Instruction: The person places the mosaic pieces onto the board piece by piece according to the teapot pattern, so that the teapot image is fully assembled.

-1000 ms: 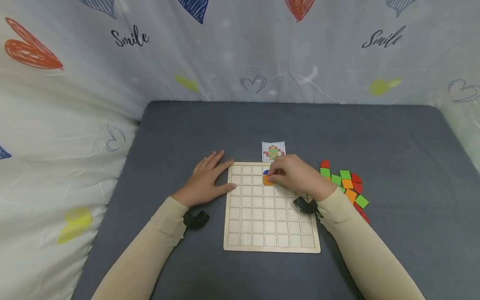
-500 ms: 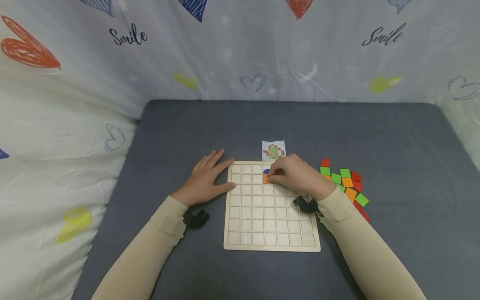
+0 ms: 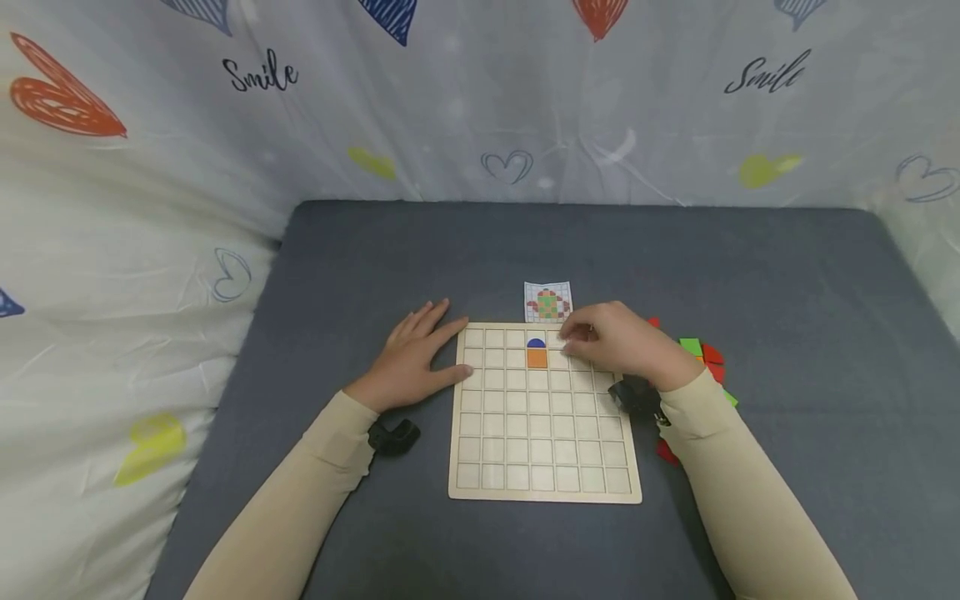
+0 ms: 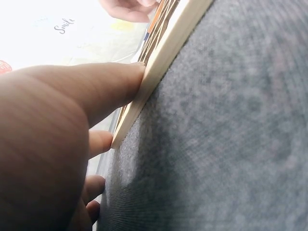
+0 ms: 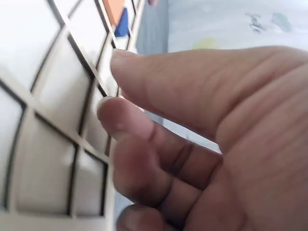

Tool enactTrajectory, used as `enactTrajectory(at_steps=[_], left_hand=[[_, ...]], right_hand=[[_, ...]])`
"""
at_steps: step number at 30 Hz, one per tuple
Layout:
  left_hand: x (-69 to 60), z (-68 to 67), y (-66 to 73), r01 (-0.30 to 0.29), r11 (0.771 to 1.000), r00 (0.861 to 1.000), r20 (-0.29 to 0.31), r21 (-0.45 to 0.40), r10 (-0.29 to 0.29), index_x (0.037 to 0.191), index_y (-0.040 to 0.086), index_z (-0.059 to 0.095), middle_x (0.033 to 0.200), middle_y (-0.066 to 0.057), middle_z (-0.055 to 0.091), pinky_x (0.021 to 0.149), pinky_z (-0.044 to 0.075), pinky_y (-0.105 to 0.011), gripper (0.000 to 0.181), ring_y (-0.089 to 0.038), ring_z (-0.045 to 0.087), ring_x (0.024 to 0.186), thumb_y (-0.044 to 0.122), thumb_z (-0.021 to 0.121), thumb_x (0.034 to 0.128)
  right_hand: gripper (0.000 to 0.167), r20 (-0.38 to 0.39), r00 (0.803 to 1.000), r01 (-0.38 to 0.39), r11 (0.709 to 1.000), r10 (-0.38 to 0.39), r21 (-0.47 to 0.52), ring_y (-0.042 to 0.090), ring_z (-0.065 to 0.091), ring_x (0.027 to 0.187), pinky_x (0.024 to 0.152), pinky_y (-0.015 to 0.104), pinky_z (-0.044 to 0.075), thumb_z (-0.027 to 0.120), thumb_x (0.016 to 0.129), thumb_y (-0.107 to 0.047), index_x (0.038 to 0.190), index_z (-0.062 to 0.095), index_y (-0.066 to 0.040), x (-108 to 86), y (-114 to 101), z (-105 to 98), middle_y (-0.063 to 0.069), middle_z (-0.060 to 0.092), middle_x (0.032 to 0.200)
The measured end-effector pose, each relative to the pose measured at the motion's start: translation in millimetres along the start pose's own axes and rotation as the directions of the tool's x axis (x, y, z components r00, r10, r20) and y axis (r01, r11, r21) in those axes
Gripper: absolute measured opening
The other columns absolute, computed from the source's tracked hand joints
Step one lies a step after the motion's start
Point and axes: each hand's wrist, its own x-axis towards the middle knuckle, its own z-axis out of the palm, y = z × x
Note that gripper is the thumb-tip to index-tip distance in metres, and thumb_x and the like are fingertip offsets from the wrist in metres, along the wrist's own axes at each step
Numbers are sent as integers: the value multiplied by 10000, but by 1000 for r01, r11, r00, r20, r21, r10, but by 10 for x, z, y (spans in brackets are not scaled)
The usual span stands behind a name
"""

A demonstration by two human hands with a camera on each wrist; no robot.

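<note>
Grey cloth-covered surface spans beneath it all. Next in size, wooden grid board, approx. centre, most cells bare. L hand spread wide, thumb on board's L edge, index at far L corner: decent brace imo, pref. light pressure so it doesn't skid. R hand over board's far R part, fingers curled, narrow gap thumb-to-index, nothing seen between; can't tell if it touches. Best to lift those fingertips straight up & clear, so nothing gets nudged. Loose tiles, mostly red & green, R of board, partly hidden. Card w/ printed pattern by far edge; worth leaving unblocked. Orange square tile: 4th col. from L, 2nd row, looks flat. Blue half-disc: cell above, flat side toward the orange; seat such pcs. flush w/in the ridges.
</note>
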Motion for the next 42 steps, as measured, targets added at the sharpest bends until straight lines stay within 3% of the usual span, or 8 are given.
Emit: enactTrajectory(at_steps=[8,15,24,30,36,42], left_hand=[[-16,12,-1,-4,1000,1000,-2,-7,4,1658,198,369,1763,-133,122,1288,29,-615,799,-361,44,1632,521,681,998],[-36,-24,-28,-1,1000,1000,-16,-6,1,1657,208,373,1766,-117,114,1289,21,-607,793,-353,44,1633,519,683,997],[-29,-30,-17,2,1000,1000,0,-6,-2,1661,223,363,1768,-111,108,1289,17,-610,801,-351,37,1634,533,681,994],[-18,-32,5,4,1000,1000,5,-5,-4,1660,212,366,1767,-116,108,1289,18,-609,800,-353,33,1634,521,687,995],[4,-19,10,8,1000,1000,11,4,-8,1660,208,365,1766,-115,115,1293,23,-597,791,-343,36,1635,523,675,1004],[-1,-17,28,4,1000,1000,11,-13,-4,1659,198,367,1767,-119,106,1290,15,-604,796,-350,31,1634,511,685,1000]], right_hand=[[145,-28,995,-98,995,98,-2,194,603,779,731,387,516,739,996,-158,1118,767,-83,-149,108,-289,42,706,933],[232,-30,983,-181,983,181,24,235,597,795,722,380,507,761,986,-183,1181,746,-58,-188,412,-461,107,696,1016],[303,17,965,-261,965,261,24,292,627,963,784,395,520,768,972,-140,1234,717,3,-289,651,-574,182,698,1139],[247,45,959,-280,960,280,14,291,606,924,749,379,518,763,949,-73,1180,721,3,-334,686,-585,154,692,1057],[169,62,955,-293,956,291,26,249,561,818,687,361,481,776,966,-139,1083,726,-29,-366,698,-577,84,648,903],[133,27,961,-274,961,275,-30,222,548,731,637,358,450,736,1001,-192,1013,729,-60,-353,665,-570,55,658,835]])
